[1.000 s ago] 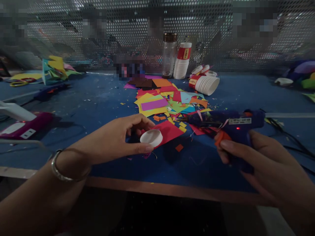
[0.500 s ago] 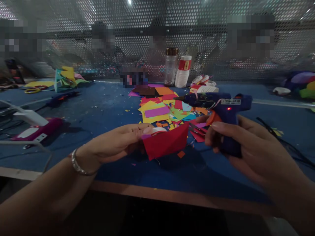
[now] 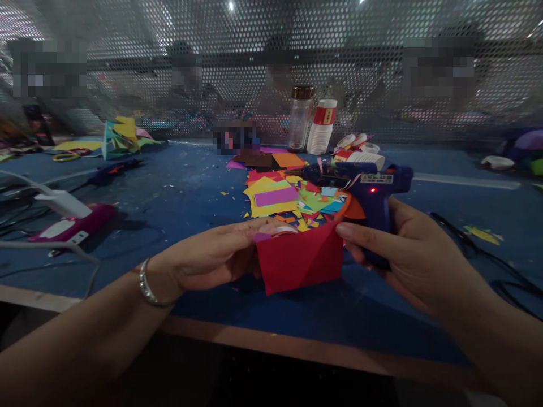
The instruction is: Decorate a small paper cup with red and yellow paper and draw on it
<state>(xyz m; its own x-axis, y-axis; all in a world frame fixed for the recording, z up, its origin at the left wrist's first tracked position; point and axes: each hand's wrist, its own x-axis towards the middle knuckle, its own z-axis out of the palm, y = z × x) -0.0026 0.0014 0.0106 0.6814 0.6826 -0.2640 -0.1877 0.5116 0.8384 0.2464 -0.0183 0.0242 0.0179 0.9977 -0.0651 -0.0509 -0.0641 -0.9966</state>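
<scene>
My left hand (image 3: pixel 220 249) is closed on the left end of a red sheet of paper (image 3: pixel 301 257), held up above the table's front part. A white rounded piece (image 3: pixel 285 230), perhaps a paper cup, and a bit of purple show behind the sheet's top edge by my fingers. My right hand (image 3: pixel 403 249) grips a dark blue glue gun (image 3: pixel 377 195) with an orange trigger (image 3: pixel 352 206) and a lit red lamp. Its nozzle points left, above the paper. The right thumb touches the red sheet's top right corner.
Coloured paper and scraps (image 3: pixel 275 195) lie behind my hands. Beyond them stand a glass bottle (image 3: pixel 299 121) and stacked paper cups (image 3: pixel 321 127). To the left are a purple power strip (image 3: pixel 76 223) and another glue gun (image 3: pixel 114 170). A black cable (image 3: pixel 462 237) runs at right.
My right hand has moved left with the glue gun, and its thumb now meets the red sheet's corner. The sheet has turned to show more of its face.
</scene>
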